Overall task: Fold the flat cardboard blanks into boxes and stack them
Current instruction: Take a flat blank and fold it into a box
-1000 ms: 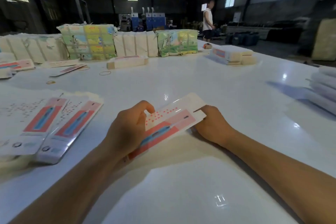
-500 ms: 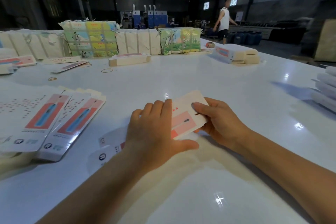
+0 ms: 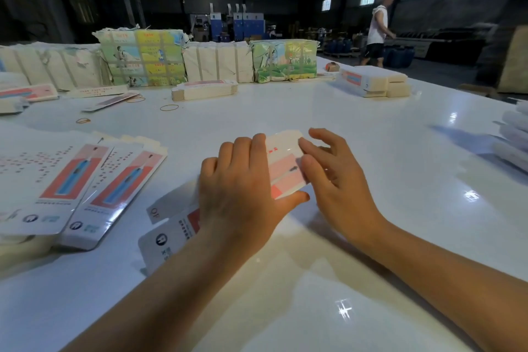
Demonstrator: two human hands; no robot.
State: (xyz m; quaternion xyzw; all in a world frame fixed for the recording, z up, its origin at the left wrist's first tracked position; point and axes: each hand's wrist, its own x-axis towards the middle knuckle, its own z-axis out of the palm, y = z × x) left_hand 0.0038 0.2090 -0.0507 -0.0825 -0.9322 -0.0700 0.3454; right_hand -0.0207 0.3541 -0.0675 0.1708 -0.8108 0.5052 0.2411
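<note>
On the glossy white desk (image 3: 357,128), a flat white cardboard blank printed with a pink-and-red panel (image 3: 285,168) lies just at 12 o'clock of centre, running from 7 o'clock to 1 o'clock under both hands. The left hand (image 3: 243,191) lies palm-down across its middle, fingers straight and close together, thumb stretched toward 3 o'clock along the near edge, pressing the card flat. The right hand (image 3: 334,180) rests at the blank's 3 o'clock side, fingers spread apart and only loosely bent, fingertips touching the far end; whether any finger hooks under the edge cannot be told. The blank's near end, white with a round logo, sticks out at 7 o'clock from under the left wrist. At 9 o'clock a fanned pile of matching flat blanks (image 3: 85,186) lies well apart from the hands. At 11 o'clock, tan rubber bands (image 3: 169,107) lie loose on the desk, and a low bundle of cream blanks (image 3: 204,90) sits at 12 o'clock before a row of strapped paper-wrapped bundles (image 3: 211,61). At 1 o'clock, a stack of white boxes (image 3: 374,84) stands near the far edge, and a person in a white sleeveless top (image 3: 377,28) is beyond it.
</note>
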